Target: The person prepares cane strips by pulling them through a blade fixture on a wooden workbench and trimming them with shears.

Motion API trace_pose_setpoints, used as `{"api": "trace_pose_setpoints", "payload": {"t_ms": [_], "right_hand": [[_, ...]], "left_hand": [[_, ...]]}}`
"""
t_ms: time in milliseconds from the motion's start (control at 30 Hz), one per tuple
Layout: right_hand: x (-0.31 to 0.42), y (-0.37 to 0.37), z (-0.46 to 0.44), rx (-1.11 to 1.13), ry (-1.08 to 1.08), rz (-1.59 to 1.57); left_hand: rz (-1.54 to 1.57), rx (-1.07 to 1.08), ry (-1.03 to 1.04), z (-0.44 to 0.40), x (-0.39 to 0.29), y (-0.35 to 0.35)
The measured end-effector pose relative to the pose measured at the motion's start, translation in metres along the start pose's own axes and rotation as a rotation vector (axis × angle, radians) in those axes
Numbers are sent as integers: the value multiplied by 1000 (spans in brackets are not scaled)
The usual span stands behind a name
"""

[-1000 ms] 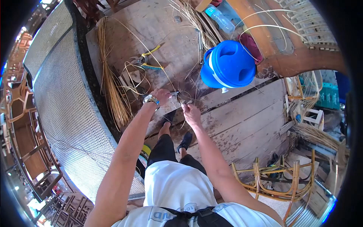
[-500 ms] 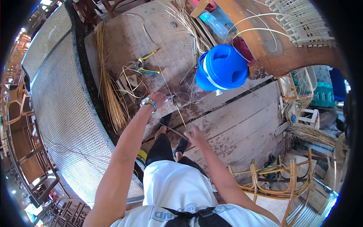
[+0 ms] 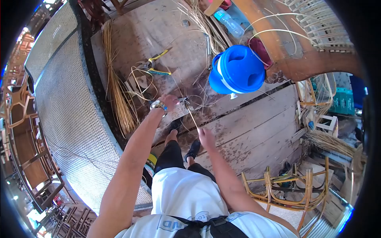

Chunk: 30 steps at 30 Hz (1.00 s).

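Note:
My left hand (image 3: 170,102), with a metal watch (image 3: 158,105) at its wrist, is closed around a small metal blade (image 3: 183,99) whose tip points right. The rest of that tool is hidden in the fingers. A thin pale cane strip (image 3: 192,116) runs from beside the blade down to my right hand (image 3: 206,139), which is closed on its lower end. I cannot tell whether the blade touches the strip. Loose cane fibres (image 3: 204,101) lie on the boards around the blade.
Yellow-handled pruning shears (image 3: 152,65) and a tied cane bundle (image 3: 113,83) lie ahead to the left. A woven panel (image 3: 65,107) stands along my left. A blue water jug (image 3: 238,70) and a plastic bottle (image 3: 229,23) are ahead right. A cane-framed chair (image 3: 289,186) stands right.
My right hand has shifted slightly up and right along the strip. The length of strip that stuck out left of that hand no longer shows. My left hand stays near the same place.

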State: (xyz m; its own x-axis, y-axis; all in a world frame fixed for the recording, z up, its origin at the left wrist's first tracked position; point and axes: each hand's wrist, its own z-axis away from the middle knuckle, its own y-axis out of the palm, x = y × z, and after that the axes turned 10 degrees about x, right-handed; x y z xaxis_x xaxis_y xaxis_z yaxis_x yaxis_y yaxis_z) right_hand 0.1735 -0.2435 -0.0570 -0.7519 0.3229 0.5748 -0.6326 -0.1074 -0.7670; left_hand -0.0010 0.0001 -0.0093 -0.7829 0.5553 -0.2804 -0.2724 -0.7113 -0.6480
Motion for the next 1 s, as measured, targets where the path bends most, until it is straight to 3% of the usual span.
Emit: {"api": "trace_pose_setpoints", "payload": {"t_ms": [33,67,100,133,200,233,300,333,400,467,533,567,667,700,733,767,800,833,900,967,1000], "right_hand": [[-29,6,34,111,91,-66],[-51,2,74,314,424,-138],[-102,16,122,448,391,28],[-130,12,161,415,289,31],[-140,-7,186,743,506,20],[-140,-1,189,751,514,16],[-152,27,159,531,262,75],[-67,-27,112,521,435,45],[-5,-49,38,355,167,-288],[11,-26,-19,151,-105,-345],[39,-29,-57,414,201,-973],[56,-43,-69,492,289,-908],[7,26,-85,347,165,-791],[5,27,-84,261,81,-602],[3,28,-83,173,-2,-415],[-2,24,-67,191,75,-252],[11,-2,-40,202,150,-84],[-12,9,-7,93,71,-112],[-59,15,74,212,308,-173],[-69,-16,116,309,206,-81],[-60,-32,119,493,415,-188]], "left_hand": [[-169,-17,121,-4,4,4],[-166,-13,126,-9,6,15],[-62,8,71,-15,9,22],[39,19,11,-22,15,20],[75,36,-14,1,1,2],[104,40,-30,12,-9,-11],[172,40,-75,10,-11,-14],[214,-5,-79,0,-3,0],[250,-49,-90,-2,1,2],[310,-74,-110,9,-7,-8],[299,-75,-116,10,-8,-9],[295,-79,-120,10,-8,-9],[83,-46,36,-2,4,4],[88,-46,34,1,0,2],[236,-54,-61,3,-3,0],[382,-61,-155,7,-6,-3],[383,-65,-151,7,-5,-2],[331,-71,-134,5,-3,-2],[286,-91,-115,0,-4,-8],[325,-29,-119,7,-5,-8],[344,13,-119,9,-7,-13]]}}
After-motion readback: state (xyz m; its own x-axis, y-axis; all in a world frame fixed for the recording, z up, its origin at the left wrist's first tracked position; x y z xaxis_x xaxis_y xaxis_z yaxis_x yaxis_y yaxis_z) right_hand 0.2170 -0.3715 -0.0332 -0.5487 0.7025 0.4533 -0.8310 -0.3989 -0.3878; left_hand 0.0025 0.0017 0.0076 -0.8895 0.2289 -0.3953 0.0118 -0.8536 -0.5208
